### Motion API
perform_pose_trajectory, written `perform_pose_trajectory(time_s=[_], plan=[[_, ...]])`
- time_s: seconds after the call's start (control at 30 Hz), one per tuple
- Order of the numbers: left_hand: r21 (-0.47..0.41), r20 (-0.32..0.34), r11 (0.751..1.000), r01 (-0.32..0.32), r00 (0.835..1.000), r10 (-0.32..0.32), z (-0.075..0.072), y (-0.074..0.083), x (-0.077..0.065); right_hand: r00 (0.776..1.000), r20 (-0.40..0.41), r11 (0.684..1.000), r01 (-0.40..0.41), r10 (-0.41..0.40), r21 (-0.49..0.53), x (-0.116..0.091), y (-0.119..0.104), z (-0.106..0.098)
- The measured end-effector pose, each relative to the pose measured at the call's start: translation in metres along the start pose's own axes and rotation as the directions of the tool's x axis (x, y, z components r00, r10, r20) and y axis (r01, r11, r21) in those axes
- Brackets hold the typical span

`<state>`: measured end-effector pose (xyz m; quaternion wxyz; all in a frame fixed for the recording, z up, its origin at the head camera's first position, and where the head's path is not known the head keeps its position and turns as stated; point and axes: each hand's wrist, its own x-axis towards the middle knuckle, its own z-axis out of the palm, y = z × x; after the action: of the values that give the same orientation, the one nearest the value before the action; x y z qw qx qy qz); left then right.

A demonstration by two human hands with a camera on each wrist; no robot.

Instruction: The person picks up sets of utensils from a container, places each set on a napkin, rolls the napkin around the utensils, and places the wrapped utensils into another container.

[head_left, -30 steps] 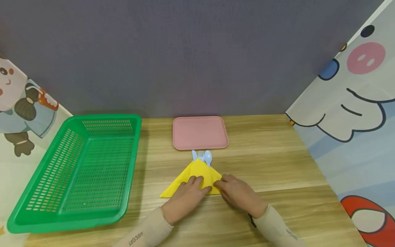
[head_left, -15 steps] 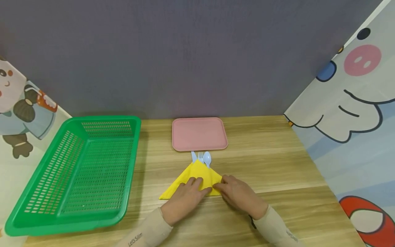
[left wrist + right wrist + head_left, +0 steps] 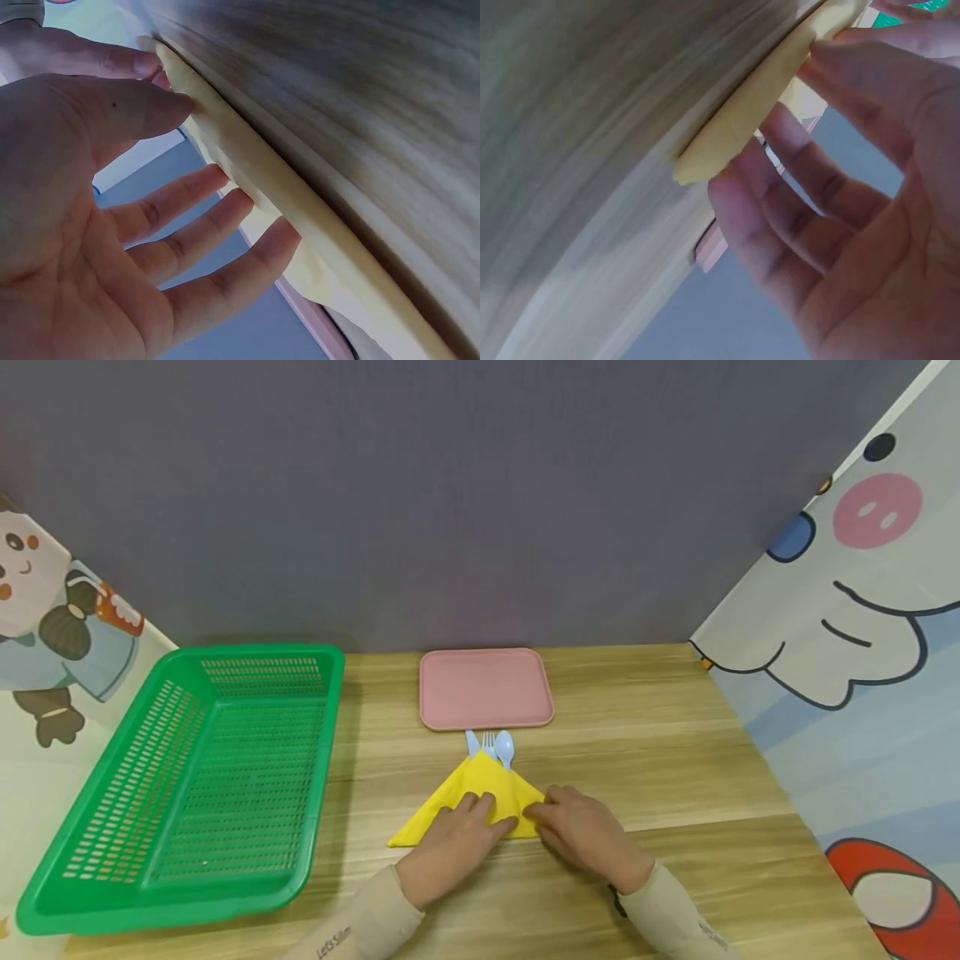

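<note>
A yellow napkin [image 3: 456, 787], folded to a point at the far side, lies on the wooden table. Out past that point stick the light-blue heads of a plastic knife [image 3: 472, 743], a fork [image 3: 489, 743] and a spoon [image 3: 506, 748]; the napkin covers their lower parts. My left hand [image 3: 452, 842] presses on the napkin's middle with fingers spread and nearly straight. At the right side my right hand [image 3: 581, 831] pinches the napkin between thumb and forefinger, its other fingers against the edge. The right corner is partly hidden by this hand.
A pink tray [image 3: 486, 689] lies just beyond the cutlery, against the grey back panel [image 3: 450, 510]. To the left stands a large green plastic basket [image 3: 318, 793] with slotted walls. Printed panels [image 3: 885, 635] border the table on both sides.
The hands keep nearly the same places on the napkin. The whole scene shifts slightly down in the head view, as the camera moves.
</note>
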<state>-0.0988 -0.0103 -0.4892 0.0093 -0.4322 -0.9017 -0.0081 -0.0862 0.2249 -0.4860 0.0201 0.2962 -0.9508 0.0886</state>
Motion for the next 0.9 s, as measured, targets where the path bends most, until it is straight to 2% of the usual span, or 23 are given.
perform_pose_trajectory(time_s=[0.1,0.2,0.33,0.43,0.77,0.83,0.9], plan=[[-0.004,0.021,1.000,0.008,1.000,-0.008,0.000,0.001,0.001,0.999,-0.008,0.998,-0.043,0.042,-0.045,-0.002,0.002,0.000],[-0.010,0.032,1.000,0.017,0.999,-0.017,0.000,0.001,0.001,0.991,0.006,0.988,-0.131,0.132,-0.085,-0.005,0.004,-0.001],[-0.012,0.029,1.000,0.022,0.999,-0.022,0.000,0.001,0.001,0.957,0.059,0.956,-0.278,0.284,-0.088,-0.006,0.004,-0.005],[-0.010,0.014,1.000,0.020,1.000,-0.020,0.001,0.001,0.001,0.928,0.103,0.934,-0.352,0.358,-0.065,-0.006,0.004,-0.008],[-0.020,-0.002,1.000,0.013,1.000,-0.013,0.000,0.002,0.000,0.878,0.232,0.890,-0.448,0.418,0.092,-0.001,0.010,-0.010],[-0.028,0.001,1.000,0.014,1.000,-0.014,0.000,0.002,0.000,0.875,0.247,0.884,-0.454,0.417,0.115,-0.001,0.012,-0.009],[-0.034,0.005,0.999,0.015,1.000,-0.015,0.000,0.002,0.000,0.886,0.246,0.889,-0.434,0.393,0.143,-0.002,0.014,-0.009]])
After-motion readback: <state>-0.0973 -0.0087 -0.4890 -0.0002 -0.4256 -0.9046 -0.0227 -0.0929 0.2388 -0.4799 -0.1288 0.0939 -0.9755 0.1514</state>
